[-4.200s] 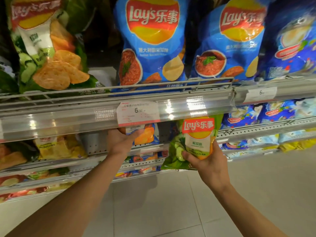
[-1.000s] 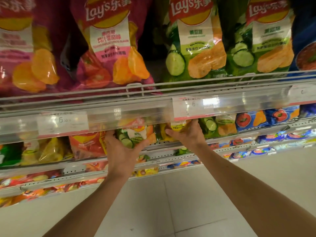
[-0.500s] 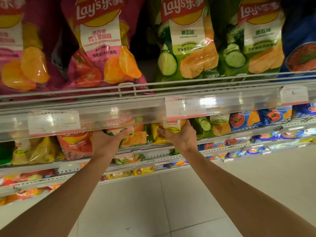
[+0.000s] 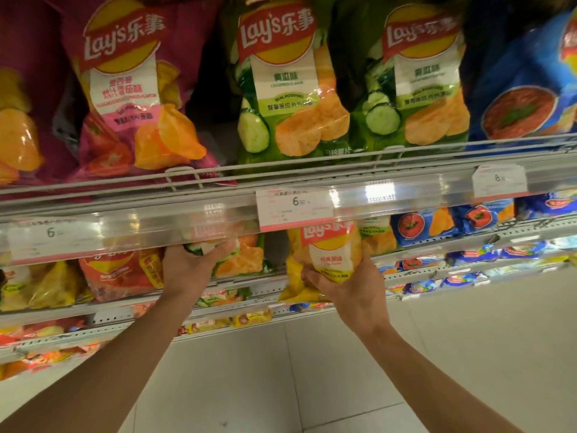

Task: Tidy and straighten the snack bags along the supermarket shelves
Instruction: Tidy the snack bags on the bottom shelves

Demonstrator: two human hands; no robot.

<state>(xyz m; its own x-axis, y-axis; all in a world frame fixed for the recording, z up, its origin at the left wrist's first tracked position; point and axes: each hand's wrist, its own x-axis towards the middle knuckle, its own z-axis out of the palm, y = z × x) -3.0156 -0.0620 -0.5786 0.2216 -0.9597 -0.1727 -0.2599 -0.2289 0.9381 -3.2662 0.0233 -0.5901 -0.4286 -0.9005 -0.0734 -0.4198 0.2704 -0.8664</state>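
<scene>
Right hand (image 4: 356,292) grips yellow Lay's bag (image 4: 324,260) below the price rail; left hand (image 4: 187,270) clasps green cucumber bag (image 4: 237,257) on the shelf. Seat the yellow one upright, logo outward

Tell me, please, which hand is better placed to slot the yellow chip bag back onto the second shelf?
The right hand: it grips the yellow bag just off the shelf, while the left hand holds a green bag.

The snack bags (image 4: 292,79) are glossy plastic film. At six o'clock, matt floor tiles (image 4: 312,370); the price rail (image 4: 187,220) is shiny clear plastic over paper tags (image 4: 295,204).
</scene>
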